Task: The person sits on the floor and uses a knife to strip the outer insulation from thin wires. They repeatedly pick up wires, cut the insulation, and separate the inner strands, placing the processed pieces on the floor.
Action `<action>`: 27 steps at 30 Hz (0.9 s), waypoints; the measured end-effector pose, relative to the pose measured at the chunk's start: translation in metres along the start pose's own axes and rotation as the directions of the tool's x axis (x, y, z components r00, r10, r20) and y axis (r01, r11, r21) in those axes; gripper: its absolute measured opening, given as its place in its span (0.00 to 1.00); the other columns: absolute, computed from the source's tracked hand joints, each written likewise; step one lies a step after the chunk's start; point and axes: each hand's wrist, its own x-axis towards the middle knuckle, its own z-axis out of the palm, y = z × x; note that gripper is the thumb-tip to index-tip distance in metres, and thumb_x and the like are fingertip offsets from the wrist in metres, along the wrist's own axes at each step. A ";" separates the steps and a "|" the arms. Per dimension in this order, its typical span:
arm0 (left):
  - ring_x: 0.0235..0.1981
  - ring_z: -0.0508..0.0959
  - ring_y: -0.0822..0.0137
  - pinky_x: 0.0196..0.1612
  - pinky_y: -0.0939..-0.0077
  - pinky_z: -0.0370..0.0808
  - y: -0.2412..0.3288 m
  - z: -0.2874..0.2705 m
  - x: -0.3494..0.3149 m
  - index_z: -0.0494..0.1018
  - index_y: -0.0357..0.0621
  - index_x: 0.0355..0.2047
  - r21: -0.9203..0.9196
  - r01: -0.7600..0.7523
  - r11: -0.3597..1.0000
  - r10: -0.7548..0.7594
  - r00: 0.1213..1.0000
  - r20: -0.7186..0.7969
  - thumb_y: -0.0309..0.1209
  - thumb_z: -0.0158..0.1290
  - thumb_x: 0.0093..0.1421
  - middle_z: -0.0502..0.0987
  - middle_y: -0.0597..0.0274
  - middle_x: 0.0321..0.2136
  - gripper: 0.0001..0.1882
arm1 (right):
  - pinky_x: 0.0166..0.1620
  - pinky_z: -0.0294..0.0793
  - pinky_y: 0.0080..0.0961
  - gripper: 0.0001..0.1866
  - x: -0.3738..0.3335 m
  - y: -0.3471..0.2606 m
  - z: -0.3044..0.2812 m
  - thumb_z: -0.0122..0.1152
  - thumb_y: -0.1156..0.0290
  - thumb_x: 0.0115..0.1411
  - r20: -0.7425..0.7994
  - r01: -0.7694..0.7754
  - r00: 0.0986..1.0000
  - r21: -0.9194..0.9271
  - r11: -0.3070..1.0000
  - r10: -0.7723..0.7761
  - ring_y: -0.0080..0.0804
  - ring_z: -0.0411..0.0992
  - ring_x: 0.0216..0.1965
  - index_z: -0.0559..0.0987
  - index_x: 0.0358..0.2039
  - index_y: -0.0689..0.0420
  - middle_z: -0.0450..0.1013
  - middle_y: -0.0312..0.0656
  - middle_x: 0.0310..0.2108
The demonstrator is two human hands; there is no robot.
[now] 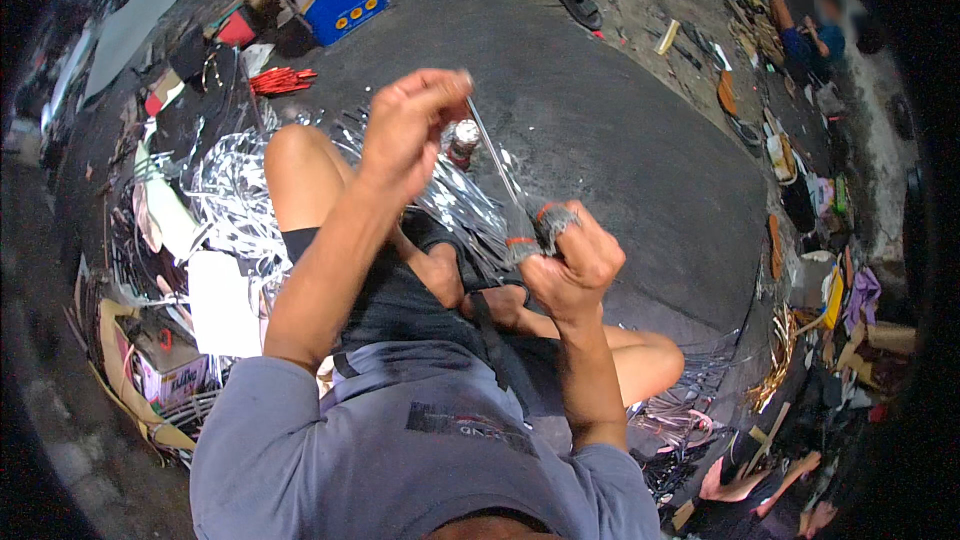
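My left hand [405, 130] is raised over my lap, its fingers pinching the upper end of a thin silvery strip [492, 150]. The strip slants down, taut, to my right hand [578, 265], whose closed fingers meet its lower end. Grey wrapping with red bands covers the thumb and a finger of that hand, so the exact grip is partly hidden. Between and beyond my hands stands a small container with a silvery top [465, 135]. Many shiny silver strips [235, 175] lie heaped beside my left knee, and more [465, 205] spread past my crossed feet.
A yellow and blue box [345, 10] stands ahead, with red strips [283, 80] nearer. A black sandal [572, 2] lies on the dark mat [660, 140]. At left are a white sheet [222, 300] and a carton [120, 350]. Scraps line the right; another person [820, 35] sits far right.
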 end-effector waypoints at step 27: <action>0.55 0.76 0.51 0.59 0.65 0.72 -0.153 -0.230 0.136 0.72 0.27 0.52 0.556 0.788 0.264 0.129 0.542 -0.830 0.41 0.74 0.38 0.74 0.42 0.55 0.43 | 0.40 0.74 0.46 0.14 -0.137 0.164 -0.045 0.60 0.72 0.51 0.312 -0.641 0.549 -0.438 0.630 0.775 0.56 0.77 0.36 0.76 0.39 0.65 0.76 0.62 0.31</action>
